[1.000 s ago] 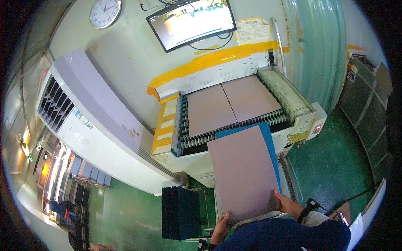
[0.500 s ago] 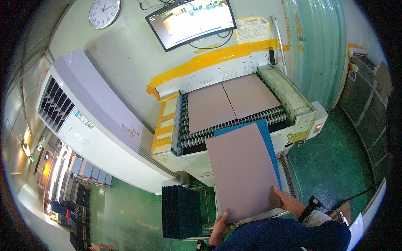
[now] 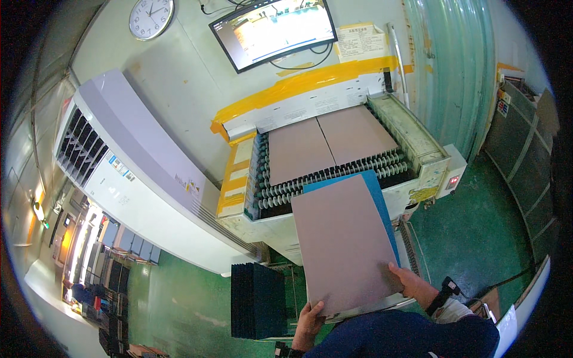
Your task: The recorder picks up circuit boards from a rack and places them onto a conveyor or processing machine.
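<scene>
A flat copper-coloured panel [image 3: 343, 238] lies tilted in both my hands in front of a roller conveyor machine [image 3: 334, 173]. My left hand [image 3: 309, 322] grips the panel's near left corner. At the near right edge, my right hand [image 3: 410, 279] holds it too. Under the panel a blue sheet [image 3: 377, 197] shows along the far and right edges. Two more copper-coloured panels [image 3: 331, 143] lie side by side on the machine's rollers, beyond the held one.
A stack of dark panels [image 3: 258, 298] stands upright to my lower left on the green floor [image 3: 179, 304]. A large white cabinet [image 3: 131, 173] runs along the left. A monitor [image 3: 274, 27] and a round clock [image 3: 150, 18] hang on the wall. A ribbed green curtain [image 3: 447, 65] is at the right.
The held panel has stayed almost in place; its far edge sits slightly closer to the rollers. Both hands keep their grip.
</scene>
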A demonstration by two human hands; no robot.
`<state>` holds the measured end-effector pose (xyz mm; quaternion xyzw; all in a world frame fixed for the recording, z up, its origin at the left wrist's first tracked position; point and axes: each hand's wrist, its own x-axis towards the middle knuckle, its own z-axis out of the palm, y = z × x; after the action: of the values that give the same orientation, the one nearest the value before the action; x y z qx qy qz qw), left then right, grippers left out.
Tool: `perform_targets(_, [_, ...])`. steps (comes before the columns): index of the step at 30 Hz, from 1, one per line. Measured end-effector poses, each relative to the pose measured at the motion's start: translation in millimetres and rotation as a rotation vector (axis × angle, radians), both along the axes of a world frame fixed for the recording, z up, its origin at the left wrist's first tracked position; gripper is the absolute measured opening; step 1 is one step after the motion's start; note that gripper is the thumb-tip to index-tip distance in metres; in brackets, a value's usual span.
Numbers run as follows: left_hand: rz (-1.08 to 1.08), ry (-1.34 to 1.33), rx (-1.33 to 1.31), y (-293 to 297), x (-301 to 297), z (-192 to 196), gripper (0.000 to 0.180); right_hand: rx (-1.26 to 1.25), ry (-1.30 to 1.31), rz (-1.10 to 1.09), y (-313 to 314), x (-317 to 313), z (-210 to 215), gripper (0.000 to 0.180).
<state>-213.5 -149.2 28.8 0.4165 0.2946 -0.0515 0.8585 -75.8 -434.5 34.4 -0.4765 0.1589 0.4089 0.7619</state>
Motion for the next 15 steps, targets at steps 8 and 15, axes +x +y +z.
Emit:
perform_targets(8, [0.119,-0.065,-0.079,13,-2,-5,0.024,-0.025,-0.216,-0.118,-15,9,-3,0.044])
perform_targets(15, [0.194,-0.136,-0.053,20,2,-5,0.022,-0.008,-0.158,-0.241,-37,24,-13,0.043])
